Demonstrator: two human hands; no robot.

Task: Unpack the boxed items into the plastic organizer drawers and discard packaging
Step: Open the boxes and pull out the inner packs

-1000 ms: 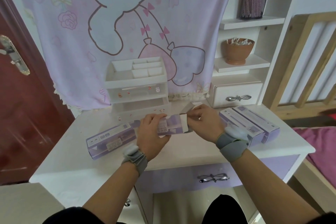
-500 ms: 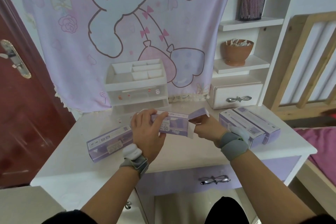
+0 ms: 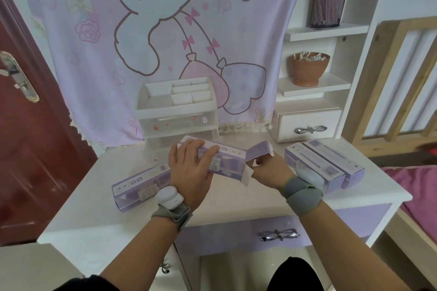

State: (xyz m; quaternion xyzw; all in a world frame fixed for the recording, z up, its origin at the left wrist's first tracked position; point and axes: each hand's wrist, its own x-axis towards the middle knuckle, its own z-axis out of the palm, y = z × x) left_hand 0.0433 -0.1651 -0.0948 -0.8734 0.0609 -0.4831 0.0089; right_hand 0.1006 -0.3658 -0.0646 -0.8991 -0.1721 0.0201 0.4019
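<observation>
Both hands grip one box, left hand clasping it, right hand pinching its flap; hasty tugging could spill contents.

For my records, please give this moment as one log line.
left hand: holds purple box | right hand: at open end flap | drawers: shut

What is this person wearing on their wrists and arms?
Each wrist carries a grey fabric strap with a rounded white device on top: left wrist strap, right wrist strap. Left hand and right hand are bare, no gloves or rings visible. Forearms are bare; dark sleeves begin near the elbows.
</observation>
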